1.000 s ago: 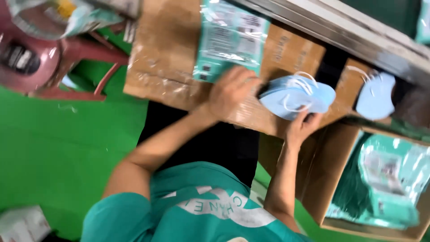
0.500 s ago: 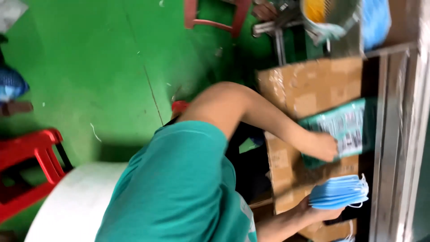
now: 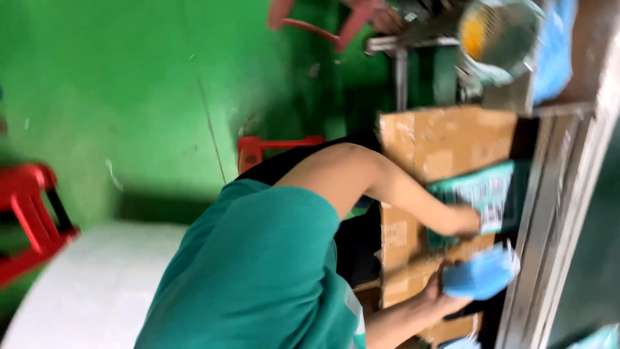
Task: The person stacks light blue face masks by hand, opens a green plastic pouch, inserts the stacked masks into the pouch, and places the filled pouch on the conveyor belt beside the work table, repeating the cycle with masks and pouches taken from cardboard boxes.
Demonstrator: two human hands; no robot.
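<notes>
My left hand [image 3: 462,221] grips the near edge of a flat teal plastic package [image 3: 483,189] that lies on a brown cardboard box [image 3: 445,139]. Just below it, my right hand [image 3: 442,294] holds a stack of light blue face masks [image 3: 481,278] by its end, over the same cardboard surface. The masks sit close to the package without clearly touching it. My teal shirt and left arm fill the lower middle of the view. The picture is blurred and turned sideways.
A grey metal rail [image 3: 549,226] runs along the far side of the cardboard. More blue masks [image 3: 555,45] and a clear bag with something yellow [image 3: 497,35] are at top right. Red plastic stools [image 3: 29,220] [image 3: 271,145] stand on the green floor [image 3: 129,97]. A large white roll [image 3: 97,284] lies at lower left.
The view has swung round and turned sideways. My left hand stays on the teal package and my right hand keeps the mask stack, now closer to the package.
</notes>
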